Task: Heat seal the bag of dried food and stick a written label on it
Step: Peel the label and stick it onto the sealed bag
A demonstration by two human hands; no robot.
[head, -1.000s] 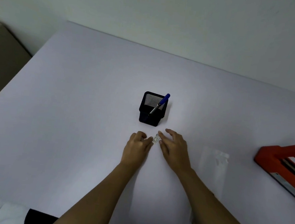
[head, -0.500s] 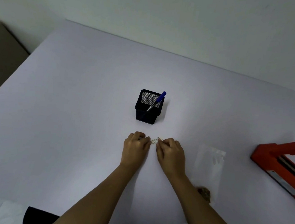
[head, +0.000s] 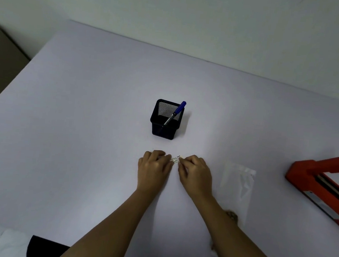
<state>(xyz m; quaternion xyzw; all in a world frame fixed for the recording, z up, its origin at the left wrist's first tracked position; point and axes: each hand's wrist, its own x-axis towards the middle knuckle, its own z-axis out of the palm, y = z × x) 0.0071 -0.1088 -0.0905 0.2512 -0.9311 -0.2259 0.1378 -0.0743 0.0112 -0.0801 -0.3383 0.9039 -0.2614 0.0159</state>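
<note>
A small white label point(head: 176, 160) with dark writing sits between my two hands near the table's middle. My left hand point(head: 154, 168) has its fingers curled at the label's left end. My right hand point(head: 194, 174) pinches its right end with curled fingertips. A clear plastic bag point(head: 238, 184) lies flat to the right of my right hand, with brown dried food point(head: 232, 216) at its near end, partly hidden by my right forearm. The red heat sealer point(head: 320, 180) stands at the right edge with its arm raised.
A black mesh pen holder point(head: 166, 120) with a blue pen point(head: 176, 112) stands just beyond my hands. The pale table point(head: 82, 141) ends at a wall behind. A dark object point(head: 41, 250) and white cloth lie at the near left edge.
My right hand's fingers went from spread flat beside the label to curled and pinching it. Both hands drew slightly toward me with the label between them.
</note>
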